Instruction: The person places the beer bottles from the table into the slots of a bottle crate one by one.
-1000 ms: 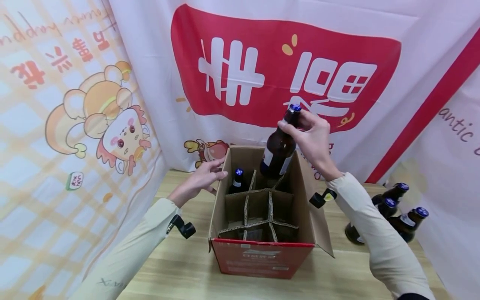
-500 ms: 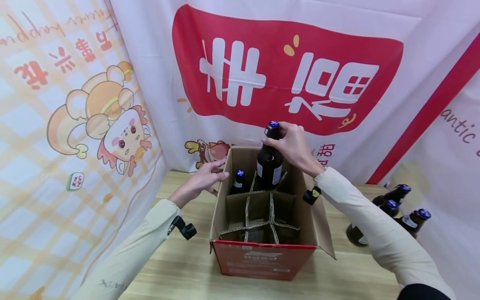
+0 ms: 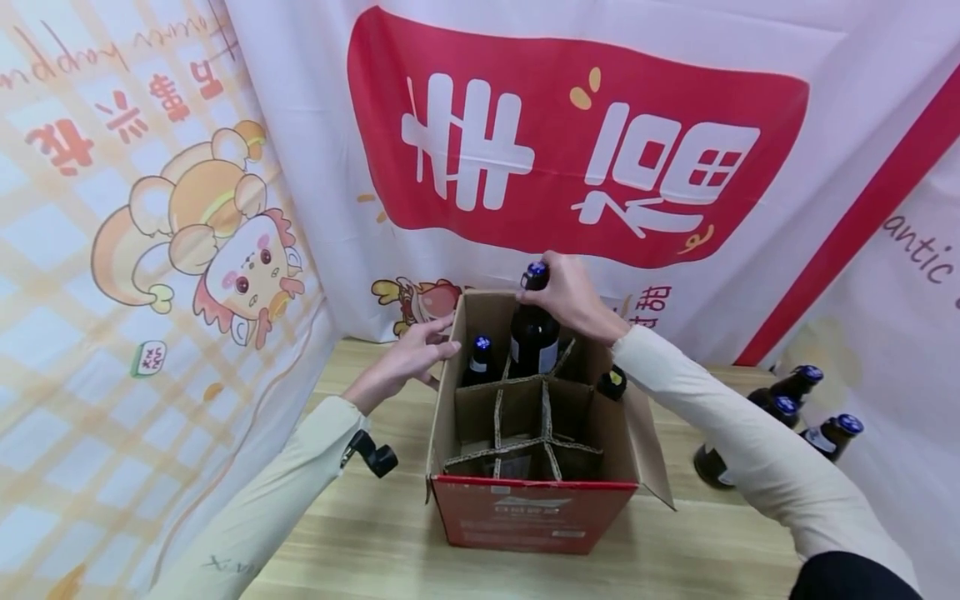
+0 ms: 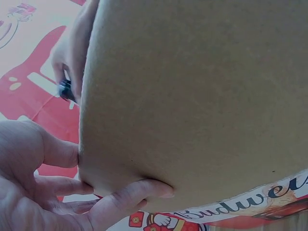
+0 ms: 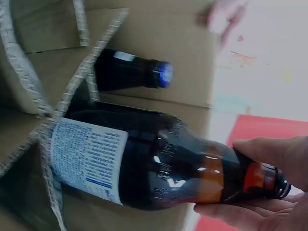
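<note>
My right hand [image 3: 572, 293] grips a dark brown beer bottle [image 5: 144, 163] by the neck, under its blue cap. The bottle stands upright, its lower part down in the back middle compartment of a cardboard box [image 3: 536, 517]. In the right wrist view its white back label overlaps the divider edges. A second beer bottle [image 3: 478, 364] sits in the back left compartment. My left hand [image 3: 405, 358] holds the box at its left rim; in the left wrist view one digit presses a dent into the brown cardboard [image 4: 192, 96], with the others at the edge.
Corrugated dividers [image 3: 521, 390] split the box into compartments. Its right flap [image 3: 651, 450] hangs outward. Several more beer bottles [image 3: 823, 437] stand on the wooden table [image 3: 360, 533] at the right, partly behind my right sleeve. A printed cloth [image 3: 675, 50] hangs behind the box.
My right hand has moved left and down with the bottle, from above the box's back right into the back middle compartment. The left hand stays at the rim.
</note>
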Demonstrator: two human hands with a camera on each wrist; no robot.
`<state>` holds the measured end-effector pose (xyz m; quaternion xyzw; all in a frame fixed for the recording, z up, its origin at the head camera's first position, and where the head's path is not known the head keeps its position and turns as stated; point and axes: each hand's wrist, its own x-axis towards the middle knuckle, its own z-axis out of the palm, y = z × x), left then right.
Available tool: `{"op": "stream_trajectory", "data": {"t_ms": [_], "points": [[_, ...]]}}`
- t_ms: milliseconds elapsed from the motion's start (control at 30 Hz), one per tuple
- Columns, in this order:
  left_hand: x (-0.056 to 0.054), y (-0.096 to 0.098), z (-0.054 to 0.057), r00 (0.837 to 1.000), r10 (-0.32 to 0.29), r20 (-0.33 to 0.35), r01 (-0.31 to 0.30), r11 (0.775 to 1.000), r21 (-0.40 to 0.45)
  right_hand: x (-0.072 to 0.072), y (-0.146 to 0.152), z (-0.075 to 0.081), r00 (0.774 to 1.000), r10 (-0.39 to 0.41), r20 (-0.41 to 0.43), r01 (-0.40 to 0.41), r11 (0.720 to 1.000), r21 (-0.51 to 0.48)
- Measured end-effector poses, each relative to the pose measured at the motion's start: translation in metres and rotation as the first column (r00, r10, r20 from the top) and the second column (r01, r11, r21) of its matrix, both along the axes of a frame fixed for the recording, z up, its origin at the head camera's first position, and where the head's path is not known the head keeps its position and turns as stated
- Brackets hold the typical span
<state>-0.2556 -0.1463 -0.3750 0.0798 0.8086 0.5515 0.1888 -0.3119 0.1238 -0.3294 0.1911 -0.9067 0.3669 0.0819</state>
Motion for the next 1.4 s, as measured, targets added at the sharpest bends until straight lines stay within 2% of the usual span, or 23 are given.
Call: {"op": "stream_trajectory", "data": {"t_ms": [133, 333, 433, 500, 533, 600, 733, 767, 867, 1000, 1067, 1200, 1400], "points": [[0.002, 0.002, 0.0, 1.0, -0.008, -0.01, 0.008, 1.0, 0.0, -0.001, -0.006, -0.006, 0.997, 0.039, 0.065, -0.044, 0.996, 0.075], [0.0, 0.001, -0.001, 1.0, -0.002, -0.021, 0.002, 1.0, -0.005, -0.007, -0.017, 0.01, 0.99, 0.072, 0.124, -0.097, 0.973, 0.211], [-0.001, 0.0, -0.001, 1.0, -0.006, -0.02, 0.006, 1.0, -0.003, -0.009, -0.018, 0.008, 0.984, 0.097, 0.151, -0.133, 0.958, 0.255], [-0.001, 0.0, -0.001, 1.0, -0.011, -0.017, 0.011, 1.0, 0.003, -0.011, -0.018, -0.001, 0.98, 0.112, 0.163, -0.155, 0.946, 0.285], [-0.001, -0.001, -0.001, 1.0, -0.014, -0.016, 0.014, 1.0, 0.0, -0.019, -0.014, -0.016, 0.976, 0.134, 0.173, -0.181, 0.939, 0.293], [0.0, -0.001, -0.001, 1.0, -0.02, -0.013, 0.02, 1.0, -0.003, -0.021, -0.014, -0.031, 0.964, 0.131, 0.232, -0.202, 0.926, 0.317], [0.002, -0.002, -0.001, 1.0, -0.017, -0.009, 0.017, 1.0, -0.018, -0.024, -0.017, -0.057, 0.915, 0.138, 0.38, -0.28, 0.894, 0.35], [0.001, -0.002, -0.001, 1.0, -0.017, -0.01, 0.016, 1.0, -0.017, -0.017, -0.02, -0.051, 0.905, 0.119, 0.409, -0.282, 0.887, 0.365], [0.0, -0.002, -0.001, 1.0, -0.016, -0.02, 0.015, 1.0, -0.012, -0.021, -0.019, -0.046, 0.872, 0.123, 0.474, -0.31, 0.888, 0.339], [-0.002, -0.001, -0.001, 1.0, -0.01, -0.029, 0.01, 1.0, -0.003, -0.024, -0.012, -0.026, 0.828, 0.117, 0.549, -0.319, 0.903, 0.287], [-0.001, -0.001, 0.0, 0.999, -0.007, -0.031, 0.007, 1.0, -0.003, -0.026, -0.008, -0.019, 0.815, 0.126, 0.565, -0.333, 0.901, 0.278], [-0.001, -0.002, 0.0, 0.999, -0.009, -0.032, 0.008, 1.0, -0.013, -0.028, -0.005, -0.014, 0.803, 0.127, 0.582, -0.351, 0.891, 0.29], [-0.001, 0.0, -0.001, 0.999, -0.013, -0.031, 0.012, 1.0, -0.018, -0.029, -0.003, -0.017, 0.814, 0.11, 0.57, -0.324, 0.901, 0.288]]}}
